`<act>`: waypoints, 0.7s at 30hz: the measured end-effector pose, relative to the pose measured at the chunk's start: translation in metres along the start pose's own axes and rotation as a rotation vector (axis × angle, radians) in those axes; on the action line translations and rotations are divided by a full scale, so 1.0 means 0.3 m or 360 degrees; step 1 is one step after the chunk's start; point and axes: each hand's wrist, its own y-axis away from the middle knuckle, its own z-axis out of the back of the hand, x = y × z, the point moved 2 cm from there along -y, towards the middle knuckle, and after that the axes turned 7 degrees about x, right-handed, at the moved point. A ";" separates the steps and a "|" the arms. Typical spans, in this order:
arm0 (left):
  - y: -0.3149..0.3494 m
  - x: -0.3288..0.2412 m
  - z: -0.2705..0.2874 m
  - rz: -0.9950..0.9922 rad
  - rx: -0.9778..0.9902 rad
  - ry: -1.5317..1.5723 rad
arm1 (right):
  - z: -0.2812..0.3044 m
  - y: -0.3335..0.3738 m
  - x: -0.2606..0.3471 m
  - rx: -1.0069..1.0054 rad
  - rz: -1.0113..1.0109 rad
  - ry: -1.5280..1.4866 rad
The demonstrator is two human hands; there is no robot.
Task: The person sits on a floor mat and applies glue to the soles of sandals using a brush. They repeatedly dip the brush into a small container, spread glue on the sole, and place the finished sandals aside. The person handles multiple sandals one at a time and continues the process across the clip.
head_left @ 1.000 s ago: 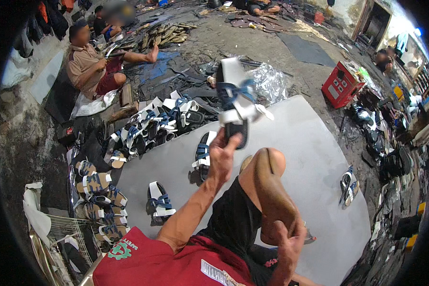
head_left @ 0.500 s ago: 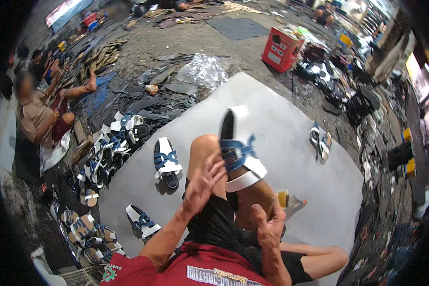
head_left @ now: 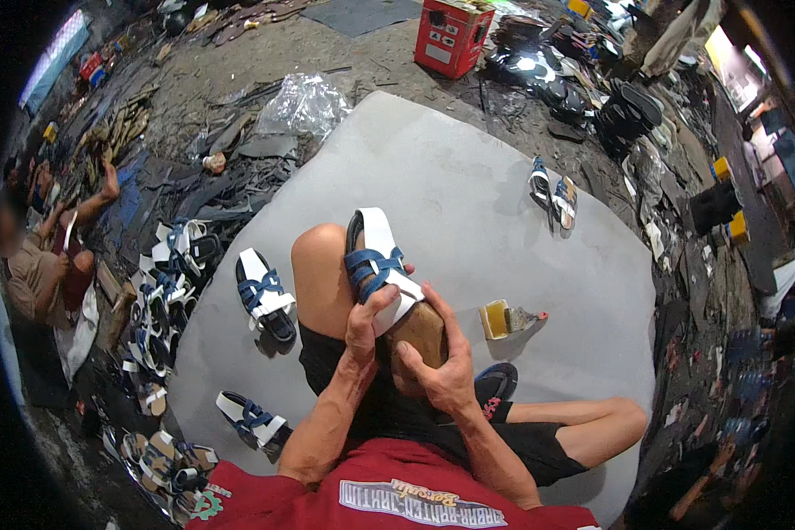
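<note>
A white and blue strapped sandal (head_left: 378,243) with a dark footbed rests over my raised knee, fitted on a brown shoe last (head_left: 424,331). My left hand (head_left: 360,331) is closed on the sandal's side by the white strap, thumb on top, with fingertips showing past the far edge. Around the bare brown end of the last my right hand (head_left: 446,375) is wrapped, thumb on its upper face. Two similar sandals, one higher (head_left: 263,296) and one lower (head_left: 249,420), lie on the grey sheet (head_left: 442,159) to my left.
A small yellow container (head_left: 495,320) with a brush (head_left: 526,318) lies right of my hands. Farther right is a pair of sandals (head_left: 553,196). Sandals are heaped (head_left: 163,291) along the left edge. A red box (head_left: 450,40) stands beyond; another person (head_left: 40,261) sits far left.
My left hand has come from beside the sandal to grip its strap side. The sandal and last have turned and shifted left and down in view. My right hand has moved up along the last.
</note>
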 end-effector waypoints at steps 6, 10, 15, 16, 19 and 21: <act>-0.033 -0.011 0.028 0.0119 0.0090 0.0080 | -0.063 -0.062 0.008 -0.0287 -0.0016 -0.0062; -0.037 -0.029 0.015 0.0035 0.0057 0.0254 | -0.086 -0.156 0.004 -0.0358 -0.0024 -0.0293; -0.048 -0.030 -0.016 0.0157 -0.0171 0.0013 | -0.030 -0.156 -0.011 -0.0376 -0.0059 -0.0406; -0.047 -0.031 -0.029 0.0169 -0.0221 -0.0047 | -0.011 -0.154 -0.035 -0.0378 -0.0003 -0.0361; -0.033 0.033 0.011 -0.0053 0.0057 0.0123 | 0.055 -0.120 -0.073 -0.0326 -0.0277 -0.0963; 0.003 -0.014 -0.123 -0.0227 0.0139 0.0316 | 0.133 -0.077 -0.109 -0.0254 -0.0363 -0.1327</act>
